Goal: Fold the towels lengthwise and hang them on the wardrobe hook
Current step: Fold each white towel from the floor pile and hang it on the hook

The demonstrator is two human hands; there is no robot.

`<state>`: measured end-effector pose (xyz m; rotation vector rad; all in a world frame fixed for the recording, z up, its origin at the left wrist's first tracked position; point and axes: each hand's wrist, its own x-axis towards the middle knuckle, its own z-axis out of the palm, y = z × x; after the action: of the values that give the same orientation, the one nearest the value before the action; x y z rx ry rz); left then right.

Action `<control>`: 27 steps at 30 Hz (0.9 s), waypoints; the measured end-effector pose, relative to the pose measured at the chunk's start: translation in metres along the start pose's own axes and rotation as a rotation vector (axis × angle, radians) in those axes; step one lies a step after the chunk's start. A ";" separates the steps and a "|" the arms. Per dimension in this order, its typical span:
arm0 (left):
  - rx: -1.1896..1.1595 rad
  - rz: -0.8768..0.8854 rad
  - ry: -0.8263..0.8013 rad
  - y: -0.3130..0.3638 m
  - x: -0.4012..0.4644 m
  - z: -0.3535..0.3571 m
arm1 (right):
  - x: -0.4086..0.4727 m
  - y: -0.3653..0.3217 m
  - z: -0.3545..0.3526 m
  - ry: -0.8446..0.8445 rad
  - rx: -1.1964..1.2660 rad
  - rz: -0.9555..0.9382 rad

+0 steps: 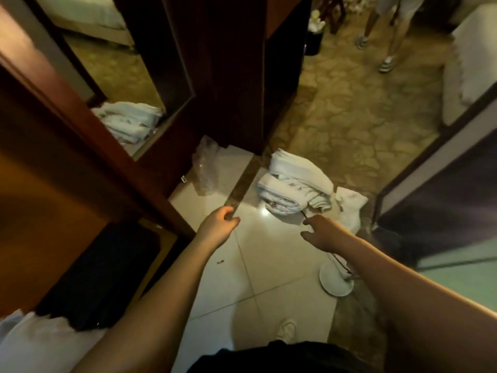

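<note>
both bare arms reach down-frame to centre: the left hand (220, 220) hangs loosely curled, holding nothing, and the right hand (321, 231) is spread and empty just below the towels (293, 184), a crumpled white heap on the floor tiles (242, 278) right of centre. they look soft, limp and light; pinching two corners of one long edge seems best.

Bystander (387, 30) cropped above knees.

One pile of white towels (293, 184) lies on the floor, along with one clear plastic bag (205, 168) and one round white base (336, 281). Two bare hands show, left (219, 224) and right (322, 232). One mirror (113, 76) stands at the left.
</note>
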<state>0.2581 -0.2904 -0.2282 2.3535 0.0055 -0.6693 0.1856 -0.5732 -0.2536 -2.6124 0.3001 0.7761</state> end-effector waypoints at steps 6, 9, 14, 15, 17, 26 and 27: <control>0.118 -0.003 -0.083 0.045 0.079 0.040 | 0.049 0.070 -0.037 -0.013 0.026 0.144; 0.129 -0.040 -0.129 0.062 0.128 0.053 | 0.081 0.092 -0.043 -0.033 0.058 0.203; 0.117 -0.039 -0.231 0.091 0.228 0.076 | 0.157 0.122 -0.051 -0.100 0.183 0.289; 0.112 -0.027 -0.252 0.097 0.246 0.078 | 0.171 0.127 -0.053 -0.112 0.212 0.311; 0.106 -0.026 -0.302 0.107 0.291 0.085 | 0.206 0.141 -0.057 -0.145 0.231 0.365; 0.189 -0.133 -0.544 0.113 0.457 0.131 | 0.337 0.183 -0.051 -0.261 0.346 0.580; 0.205 -0.138 -0.561 0.111 0.474 0.138 | 0.353 0.185 -0.048 -0.264 0.360 0.578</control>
<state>0.6253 -0.5417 -0.4686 2.2871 -0.1566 -1.4365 0.4418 -0.7921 -0.4726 -2.0621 1.0360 1.1150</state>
